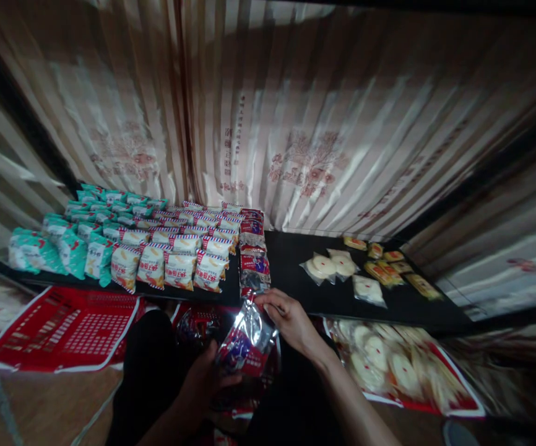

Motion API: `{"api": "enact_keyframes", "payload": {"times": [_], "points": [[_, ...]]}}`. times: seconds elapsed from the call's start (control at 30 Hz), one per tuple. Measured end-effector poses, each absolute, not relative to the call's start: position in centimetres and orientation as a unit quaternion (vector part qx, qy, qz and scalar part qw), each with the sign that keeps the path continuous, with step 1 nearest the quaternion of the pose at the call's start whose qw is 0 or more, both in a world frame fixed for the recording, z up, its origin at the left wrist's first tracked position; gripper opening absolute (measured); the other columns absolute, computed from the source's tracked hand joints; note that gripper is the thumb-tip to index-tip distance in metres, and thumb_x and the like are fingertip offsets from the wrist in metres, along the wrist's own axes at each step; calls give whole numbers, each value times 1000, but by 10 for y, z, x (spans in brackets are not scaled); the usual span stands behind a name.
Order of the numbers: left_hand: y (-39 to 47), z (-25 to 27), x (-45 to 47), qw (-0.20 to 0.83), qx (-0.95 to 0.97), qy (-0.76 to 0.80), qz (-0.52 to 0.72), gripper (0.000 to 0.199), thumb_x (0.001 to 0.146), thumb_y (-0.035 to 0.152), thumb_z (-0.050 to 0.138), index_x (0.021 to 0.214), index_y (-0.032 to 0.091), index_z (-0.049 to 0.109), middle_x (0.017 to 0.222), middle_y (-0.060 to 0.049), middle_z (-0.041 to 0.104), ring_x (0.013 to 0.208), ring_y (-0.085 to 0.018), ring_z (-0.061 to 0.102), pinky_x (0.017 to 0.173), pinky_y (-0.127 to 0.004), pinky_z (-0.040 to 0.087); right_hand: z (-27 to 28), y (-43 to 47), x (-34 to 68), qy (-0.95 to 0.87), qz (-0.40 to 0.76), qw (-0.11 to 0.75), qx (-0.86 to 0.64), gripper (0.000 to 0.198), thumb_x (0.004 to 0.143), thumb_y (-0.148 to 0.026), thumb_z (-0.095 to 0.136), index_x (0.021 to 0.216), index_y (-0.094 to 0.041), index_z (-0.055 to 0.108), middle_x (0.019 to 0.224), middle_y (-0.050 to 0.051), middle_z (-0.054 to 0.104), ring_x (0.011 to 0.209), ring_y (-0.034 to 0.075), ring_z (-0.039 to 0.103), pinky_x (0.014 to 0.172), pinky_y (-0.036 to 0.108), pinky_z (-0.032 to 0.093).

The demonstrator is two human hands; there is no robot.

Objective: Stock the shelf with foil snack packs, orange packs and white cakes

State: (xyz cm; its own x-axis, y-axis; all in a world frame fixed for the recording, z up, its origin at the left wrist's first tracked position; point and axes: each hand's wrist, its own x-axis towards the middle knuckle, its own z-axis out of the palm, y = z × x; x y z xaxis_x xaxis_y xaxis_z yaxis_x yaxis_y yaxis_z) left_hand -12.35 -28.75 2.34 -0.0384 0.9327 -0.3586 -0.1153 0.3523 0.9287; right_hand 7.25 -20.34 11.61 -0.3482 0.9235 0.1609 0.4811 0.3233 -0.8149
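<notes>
The right hand pinches the top of a shiny packet, and the left hand is at its lower left side; there it is too dark to tell if the fingers grip or only support. The packet is between the hands, just before the front edge of the shelf. I judge it light and soft, its film slippery and easy to crease; the top seam seems best to hold, with a palm below. Similar packets lie in a row on the shelf, just beside white bags.

One held packet, four front-row white bags and three baskets show.
</notes>
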Motion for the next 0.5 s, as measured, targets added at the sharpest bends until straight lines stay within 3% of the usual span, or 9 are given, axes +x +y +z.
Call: {"api": "enact_keyframes", "payload": {"times": [0.17,0.3,0.5], "points": [[-280,57,-120,712,292,486,414,46,55,51,76,80,14,69,82,-8,70,82,-26,65,75,-34,52,112,-179,77,-739,324,345,-480,25,81,-23,45,85,-20,70,86,4,65,82,16,61,77,29,46],[-269,55,-117,697,220,517,445,45,47,45,81,77,13,68,70,-4,68,63,-17,63,63,-28,51,105,-167,80,-707,329,370,-506,25,80,-27,47,84,-20,70,87,4,67,80,16,61,75,28,47],[-246,45,-109,659,212,547,471,41,50,43,80,74,13,65,65,0,64,60,-14,60,58,-26,50,102,-167,91,-612,378,433,-543,27,75,-40,56,83,-17,69,78,4,67,66,15,58,59,26,45]]}}
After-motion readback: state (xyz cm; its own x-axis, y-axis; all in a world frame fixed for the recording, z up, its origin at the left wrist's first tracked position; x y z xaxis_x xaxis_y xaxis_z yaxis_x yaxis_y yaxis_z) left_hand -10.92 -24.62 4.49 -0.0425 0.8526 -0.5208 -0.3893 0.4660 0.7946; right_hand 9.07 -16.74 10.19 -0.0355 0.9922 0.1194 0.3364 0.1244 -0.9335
